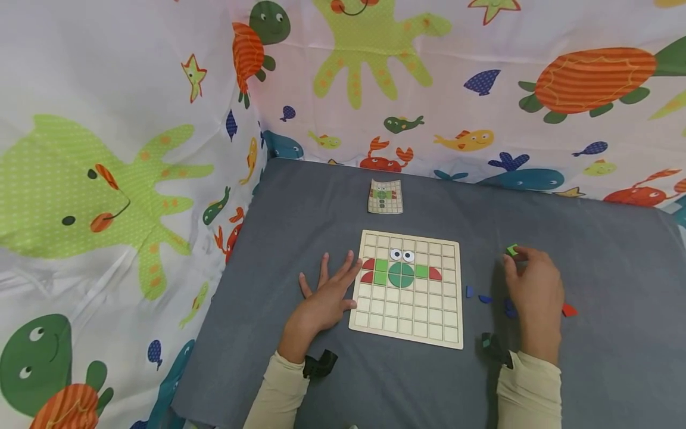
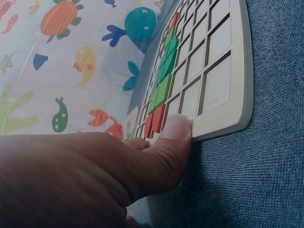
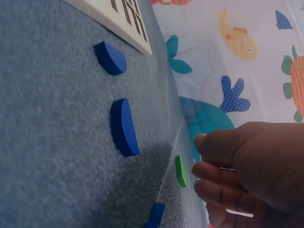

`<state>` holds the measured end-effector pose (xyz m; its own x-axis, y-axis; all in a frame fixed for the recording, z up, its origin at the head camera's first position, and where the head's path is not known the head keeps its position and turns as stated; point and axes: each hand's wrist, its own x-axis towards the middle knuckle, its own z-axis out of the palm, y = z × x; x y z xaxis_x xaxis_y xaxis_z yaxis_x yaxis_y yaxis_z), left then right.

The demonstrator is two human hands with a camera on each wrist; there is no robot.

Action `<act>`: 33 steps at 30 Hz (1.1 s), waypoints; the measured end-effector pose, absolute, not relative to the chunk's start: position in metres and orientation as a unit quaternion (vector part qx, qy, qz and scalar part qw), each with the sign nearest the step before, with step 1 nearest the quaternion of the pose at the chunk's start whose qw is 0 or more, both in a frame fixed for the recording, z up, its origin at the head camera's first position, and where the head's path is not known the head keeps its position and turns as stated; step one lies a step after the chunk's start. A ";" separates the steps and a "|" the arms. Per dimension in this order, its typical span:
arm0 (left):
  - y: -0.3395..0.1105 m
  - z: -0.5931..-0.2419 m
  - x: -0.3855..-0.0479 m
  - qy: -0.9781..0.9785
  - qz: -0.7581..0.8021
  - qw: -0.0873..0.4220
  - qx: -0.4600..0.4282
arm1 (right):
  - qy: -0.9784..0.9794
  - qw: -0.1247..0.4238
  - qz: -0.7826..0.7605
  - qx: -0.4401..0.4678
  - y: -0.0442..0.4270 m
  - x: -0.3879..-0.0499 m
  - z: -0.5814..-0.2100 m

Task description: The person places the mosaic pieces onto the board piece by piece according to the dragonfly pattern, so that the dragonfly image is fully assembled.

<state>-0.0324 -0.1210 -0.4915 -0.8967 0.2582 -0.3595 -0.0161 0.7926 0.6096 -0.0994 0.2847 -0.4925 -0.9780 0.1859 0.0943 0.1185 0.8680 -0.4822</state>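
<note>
A light wooden grid board [image 1: 405,341] lies on the grey cloth. On it are two eye pieces, a dark green circle [image 1: 401,274] of quarter pieces, light green squares [image 1: 381,271] and red quarter pieces [image 1: 435,274]. My left hand [image 1: 321,304] spreads its fingers at the board's left edge; in the left wrist view its thumb [image 2: 175,128] touches the rim. To the right of the board, my right hand [image 1: 536,292] has bent fingers beside a green square [image 1: 511,250]. The right wrist view shows a gap between that green piece [image 3: 181,172] and the fingertips.
Blue pieces [image 1: 485,299] lie between the board and my right hand, and a red piece [image 1: 569,310] lies to its right. A small picture card [image 1: 385,197] with a coloured pattern sits behind the board. Printed fabric [image 1: 343,137] hangs at the back and left.
</note>
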 end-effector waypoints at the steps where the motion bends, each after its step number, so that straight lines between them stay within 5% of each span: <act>1: -0.121 -0.491 -0.033 0.922 0.314 0.218 0.066 | -0.964 0.066 0.244 -0.085 0.285 -0.100 -0.493; 33: -0.123 -0.500 -0.032 0.917 0.330 0.216 0.067 | -0.967 -0.029 0.204 -0.147 0.297 -0.131 -0.501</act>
